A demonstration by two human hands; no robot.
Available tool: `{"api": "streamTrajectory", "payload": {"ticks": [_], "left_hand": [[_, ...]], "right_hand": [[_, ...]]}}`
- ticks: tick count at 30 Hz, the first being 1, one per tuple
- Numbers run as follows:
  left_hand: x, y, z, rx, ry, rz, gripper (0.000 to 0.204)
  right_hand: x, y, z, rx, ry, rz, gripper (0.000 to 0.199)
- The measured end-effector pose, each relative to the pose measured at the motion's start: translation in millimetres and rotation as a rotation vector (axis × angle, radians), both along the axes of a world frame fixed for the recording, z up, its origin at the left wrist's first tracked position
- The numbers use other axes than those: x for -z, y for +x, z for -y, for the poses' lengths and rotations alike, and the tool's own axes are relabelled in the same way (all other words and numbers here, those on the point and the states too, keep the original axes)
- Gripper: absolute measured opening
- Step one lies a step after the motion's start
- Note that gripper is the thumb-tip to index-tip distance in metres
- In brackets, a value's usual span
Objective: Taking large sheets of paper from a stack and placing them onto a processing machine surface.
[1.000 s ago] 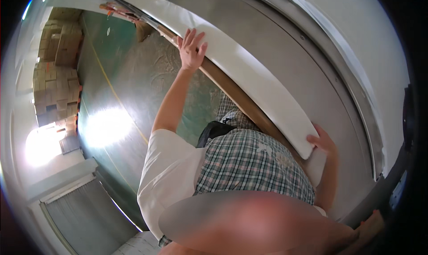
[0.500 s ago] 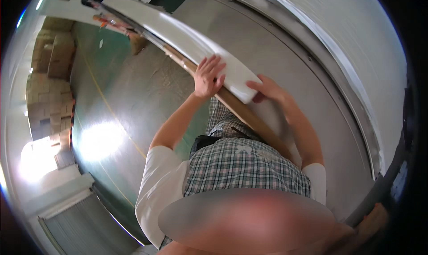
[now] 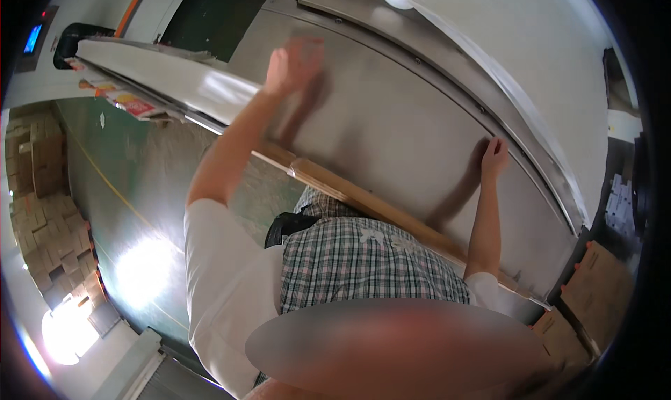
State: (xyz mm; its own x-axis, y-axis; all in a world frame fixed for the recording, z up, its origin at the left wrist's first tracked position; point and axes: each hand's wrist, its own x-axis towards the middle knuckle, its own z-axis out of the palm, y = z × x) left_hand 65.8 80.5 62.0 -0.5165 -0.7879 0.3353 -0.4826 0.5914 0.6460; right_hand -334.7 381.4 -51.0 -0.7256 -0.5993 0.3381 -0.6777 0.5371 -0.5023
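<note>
Over the far left part of the grey metal tabletop [image 3: 391, 120] my left hand [image 3: 297, 64] is raised, its fingers smeared by motion. My right hand [image 3: 495, 155] is at the far side, by the long metal rail [image 3: 447, 82], with its fingers curled in. Whether anything is in those fingers is hidden. A long, glossy white roll or folded sheet [image 3: 175, 78] lies at the left, partly behind my left forearm. Past the rail stretches a wide white sheet [image 3: 517, 57].
A brown strip [image 3: 370, 204] edges the table against my body. Colourful packets [image 3: 133, 106] hang by the white piece. Stacked cardboard boxes [image 3: 56, 239] stand far left, more boxes [image 3: 594, 288] at right. A lit screen [image 3: 32, 39] is at upper left.
Both hands have left the white piece. My left hand moved away and leftward over the tabletop; my right hand moved right to the rail. The view has turned, too.
</note>
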Motion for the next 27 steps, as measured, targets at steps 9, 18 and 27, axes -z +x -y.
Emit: {"api": "streamTrajectory", "payload": {"ticks": [9,18,27], "left_hand": [[61.9,-89.8,235.0,-0.168,0.139,-0.163,0.045],[106.3,-158.2,313.3,-0.204,0.476,-0.535,0.041],[117.2,-132.1,326.2,-0.177,0.457,-0.353,0.044]], "right_hand": [[-0.6,15.6,14.4,0.095,0.093,-0.185,0.020],[-6.7,21.0,18.1,0.137,0.192,-0.197,0.017],[3.2,21.7,27.9,0.159,0.209,-0.226,0.020]]}}
